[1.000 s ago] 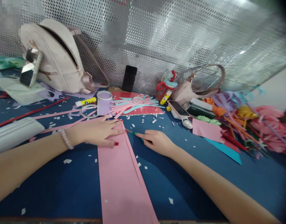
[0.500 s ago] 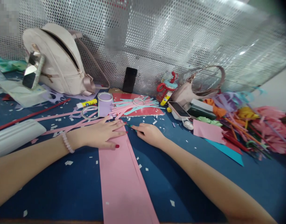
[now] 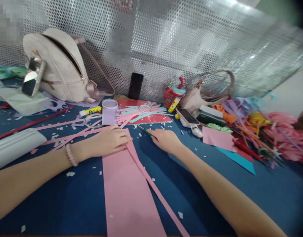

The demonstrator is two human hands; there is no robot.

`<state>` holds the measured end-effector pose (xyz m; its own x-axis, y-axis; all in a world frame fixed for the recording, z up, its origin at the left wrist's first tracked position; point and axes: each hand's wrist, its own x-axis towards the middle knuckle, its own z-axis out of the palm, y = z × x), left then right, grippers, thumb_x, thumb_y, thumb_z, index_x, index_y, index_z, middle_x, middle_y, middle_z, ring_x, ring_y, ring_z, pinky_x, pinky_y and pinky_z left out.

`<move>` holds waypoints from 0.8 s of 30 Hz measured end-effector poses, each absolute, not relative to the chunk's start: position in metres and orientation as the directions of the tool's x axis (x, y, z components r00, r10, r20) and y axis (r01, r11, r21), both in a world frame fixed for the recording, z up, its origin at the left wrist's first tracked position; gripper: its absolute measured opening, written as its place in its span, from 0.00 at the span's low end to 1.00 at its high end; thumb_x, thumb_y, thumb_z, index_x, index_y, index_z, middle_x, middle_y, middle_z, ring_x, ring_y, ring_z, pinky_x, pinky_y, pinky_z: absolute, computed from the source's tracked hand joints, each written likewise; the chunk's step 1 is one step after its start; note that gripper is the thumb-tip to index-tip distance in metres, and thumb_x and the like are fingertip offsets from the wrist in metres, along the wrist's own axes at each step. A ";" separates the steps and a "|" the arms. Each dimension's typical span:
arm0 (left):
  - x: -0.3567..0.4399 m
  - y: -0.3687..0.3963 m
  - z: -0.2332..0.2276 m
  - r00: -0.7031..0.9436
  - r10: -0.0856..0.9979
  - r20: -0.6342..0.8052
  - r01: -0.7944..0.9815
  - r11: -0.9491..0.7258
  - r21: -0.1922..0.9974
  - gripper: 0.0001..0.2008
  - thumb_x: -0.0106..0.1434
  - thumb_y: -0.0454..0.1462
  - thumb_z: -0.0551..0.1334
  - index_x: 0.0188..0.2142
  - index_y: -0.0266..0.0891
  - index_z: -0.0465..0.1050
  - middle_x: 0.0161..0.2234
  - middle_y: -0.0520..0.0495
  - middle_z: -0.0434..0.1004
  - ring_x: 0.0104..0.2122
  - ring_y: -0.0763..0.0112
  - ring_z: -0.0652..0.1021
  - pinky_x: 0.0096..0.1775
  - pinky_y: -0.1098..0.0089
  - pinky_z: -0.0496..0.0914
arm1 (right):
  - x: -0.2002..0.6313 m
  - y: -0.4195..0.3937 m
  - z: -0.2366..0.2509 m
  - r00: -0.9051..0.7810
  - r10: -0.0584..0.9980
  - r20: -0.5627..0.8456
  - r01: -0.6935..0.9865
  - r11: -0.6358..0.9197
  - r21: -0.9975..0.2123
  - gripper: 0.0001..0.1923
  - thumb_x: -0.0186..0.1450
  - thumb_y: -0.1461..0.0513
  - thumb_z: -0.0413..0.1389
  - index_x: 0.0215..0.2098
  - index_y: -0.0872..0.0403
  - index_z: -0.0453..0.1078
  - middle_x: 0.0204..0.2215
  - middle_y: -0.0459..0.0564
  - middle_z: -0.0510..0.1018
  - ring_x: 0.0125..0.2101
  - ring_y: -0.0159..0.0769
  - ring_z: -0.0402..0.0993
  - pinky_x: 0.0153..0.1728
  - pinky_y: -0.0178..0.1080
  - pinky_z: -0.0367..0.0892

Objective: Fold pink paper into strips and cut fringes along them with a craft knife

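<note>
Pink paper sheet [image 3: 128, 200] and one narrow strip [image 3: 163, 199] reach the near edge of the worktop [image 3: 59, 204]; one left hand [image 3: 113, 141] covers the sheet's far end, grip unclear; one right hand [image 3: 165, 140] closes round one green-handled craft knife [image 3: 148, 132].

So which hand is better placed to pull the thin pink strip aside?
Probably the left hand: it rests at the far end of the strip, while the right hand, off to the side, holds the knife.
</note>
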<state>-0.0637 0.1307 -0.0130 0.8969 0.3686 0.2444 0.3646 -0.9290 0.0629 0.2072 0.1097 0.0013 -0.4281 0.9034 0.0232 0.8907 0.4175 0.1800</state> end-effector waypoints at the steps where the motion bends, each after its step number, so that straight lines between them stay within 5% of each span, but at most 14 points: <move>1: -0.063 0.131 -0.013 0.888 0.390 0.243 0.381 -0.921 0.086 0.12 0.70 0.38 0.52 0.47 0.40 0.72 0.44 0.46 0.76 0.46 0.62 0.73 0.48 0.62 0.59 | 0.207 0.109 0.003 -0.426 0.904 0.027 0.889 0.413 0.195 0.22 0.68 0.64 0.45 0.58 0.53 0.65 0.39 0.56 0.75 0.38 0.42 0.72 0.36 0.39 0.63; 4: -0.063 0.131 -0.012 0.870 0.434 0.233 0.414 -0.901 0.130 0.10 0.70 0.36 0.53 0.38 0.39 0.73 0.39 0.47 0.75 0.40 0.65 0.73 0.45 0.64 0.61 | 0.200 0.104 0.009 -0.469 0.880 0.074 0.874 0.450 0.183 0.19 0.68 0.62 0.48 0.55 0.53 0.67 0.46 0.57 0.72 0.46 0.45 0.68 0.44 0.43 0.61; 9: -0.062 0.130 -0.010 0.846 0.498 0.190 0.457 -0.861 0.223 0.06 0.67 0.35 0.56 0.37 0.38 0.71 0.39 0.47 0.72 0.38 0.66 0.72 0.41 0.68 0.63 | 0.176 0.078 0.015 -0.600 0.799 0.047 0.787 0.600 -0.146 0.11 0.66 0.58 0.53 0.44 0.55 0.68 0.40 0.52 0.73 0.41 0.38 0.69 0.41 0.38 0.62; 14: -0.060 0.128 -0.008 0.834 0.534 0.137 0.487 -0.830 0.272 0.04 0.66 0.35 0.57 0.35 0.38 0.68 0.36 0.47 0.71 0.36 0.65 0.72 0.38 0.68 0.63 | 0.163 0.060 0.015 -0.549 0.829 -0.105 0.820 0.510 -0.260 0.14 0.60 0.55 0.61 0.36 0.54 0.64 0.33 0.48 0.71 0.32 0.35 0.66 0.31 0.36 0.58; 24: -0.064 0.128 -0.008 0.823 0.562 0.079 0.492 -0.776 0.395 0.06 0.65 0.37 0.54 0.33 0.39 0.67 0.32 0.48 0.71 0.32 0.66 0.70 0.34 0.69 0.61 | 0.176 0.073 0.020 -0.490 0.849 -0.197 0.783 0.329 -0.527 0.04 0.59 0.69 0.53 0.28 0.53 0.64 0.27 0.44 0.71 0.28 0.31 0.66 0.30 0.34 0.59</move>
<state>-0.0641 0.1279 -0.0077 0.8231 0.5624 0.0786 0.4924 -0.7758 0.3946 0.1764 0.0728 0.0204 -0.4896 0.8494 -0.1970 0.7833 0.3291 -0.5274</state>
